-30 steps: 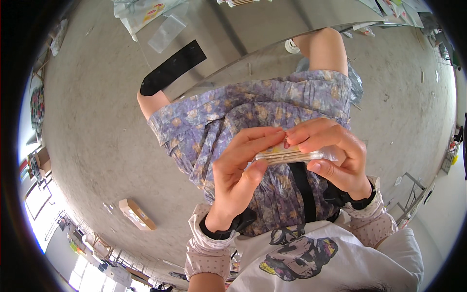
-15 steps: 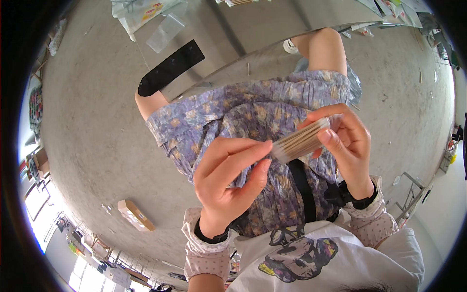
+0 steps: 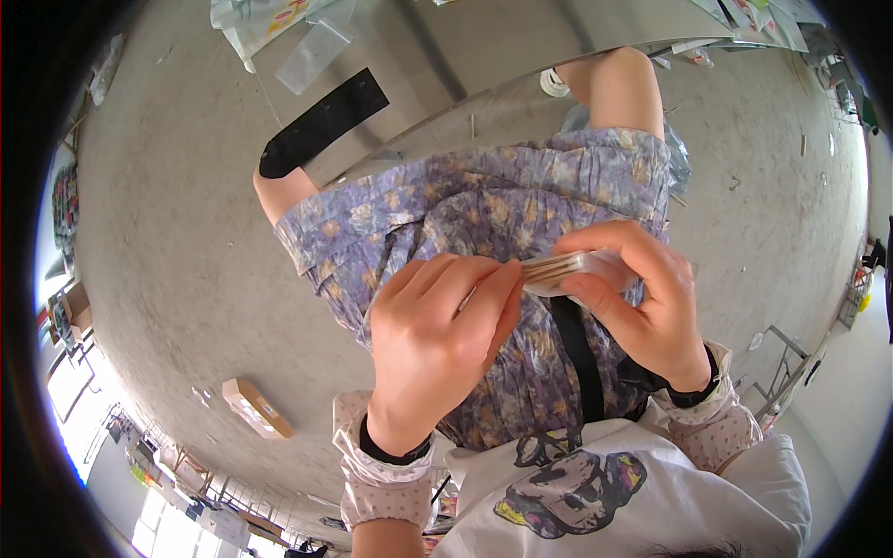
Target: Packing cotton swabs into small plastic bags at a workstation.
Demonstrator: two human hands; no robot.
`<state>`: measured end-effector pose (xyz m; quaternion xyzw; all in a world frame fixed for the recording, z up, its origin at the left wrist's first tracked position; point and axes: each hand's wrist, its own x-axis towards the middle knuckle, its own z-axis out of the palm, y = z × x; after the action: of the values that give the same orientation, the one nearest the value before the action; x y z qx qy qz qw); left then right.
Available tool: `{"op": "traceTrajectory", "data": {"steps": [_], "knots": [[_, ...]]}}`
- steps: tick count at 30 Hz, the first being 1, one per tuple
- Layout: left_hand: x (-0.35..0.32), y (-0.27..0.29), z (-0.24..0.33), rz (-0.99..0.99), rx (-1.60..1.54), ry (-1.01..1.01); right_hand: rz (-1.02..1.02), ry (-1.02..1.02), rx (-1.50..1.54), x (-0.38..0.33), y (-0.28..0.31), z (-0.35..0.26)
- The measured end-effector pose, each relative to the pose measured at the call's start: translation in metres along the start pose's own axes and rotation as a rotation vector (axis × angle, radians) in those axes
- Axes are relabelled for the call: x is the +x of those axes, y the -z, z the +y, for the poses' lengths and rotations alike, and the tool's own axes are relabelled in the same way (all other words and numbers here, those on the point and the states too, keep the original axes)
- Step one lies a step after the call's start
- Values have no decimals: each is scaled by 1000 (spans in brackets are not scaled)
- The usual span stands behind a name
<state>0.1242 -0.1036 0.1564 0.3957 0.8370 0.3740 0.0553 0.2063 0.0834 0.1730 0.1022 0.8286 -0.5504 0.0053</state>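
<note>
A flat clear pack of cotton swabs [image 3: 554, 272] with thin wooden sticks is held above my lap, seen nearly edge-on. My right hand [image 3: 649, 312] is closed around its right end, thumb on the near side and fingers over the far side. At the left end, the fingertips of my left hand [image 3: 442, 339] are pinched together on the pack's edge; the back of that hand faces up and hides the exact grip. Beneath both hands lies my purple floral skirt [image 3: 372, 228].
A metal table [image 3: 521, 37] stands ahead, with a black strip [image 3: 326, 121] at its near-left edge. A clear plastic bag [image 3: 314, 58] and a white printed bag [image 3: 256, 23] lie on it. To the left, a cardboard box [image 3: 256, 409] rests on the concrete floor [image 3: 177, 251].
The pack has been tipped from a slanted face-on view to nearly level and edge-on. My left hand has rolled so its back faces up, and my right fingers have come lower.
</note>
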Motion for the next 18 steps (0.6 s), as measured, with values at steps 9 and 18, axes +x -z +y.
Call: {"op": "traceTrajectory", "data": {"steps": [9, 18], "knots": [[0, -8, 5, -113, 137, 35, -53, -57, -2, -2, -4, 3], [1, -9, 6, -214, 124, 54, -78, -80, -3, -2, -3, 2]]}}
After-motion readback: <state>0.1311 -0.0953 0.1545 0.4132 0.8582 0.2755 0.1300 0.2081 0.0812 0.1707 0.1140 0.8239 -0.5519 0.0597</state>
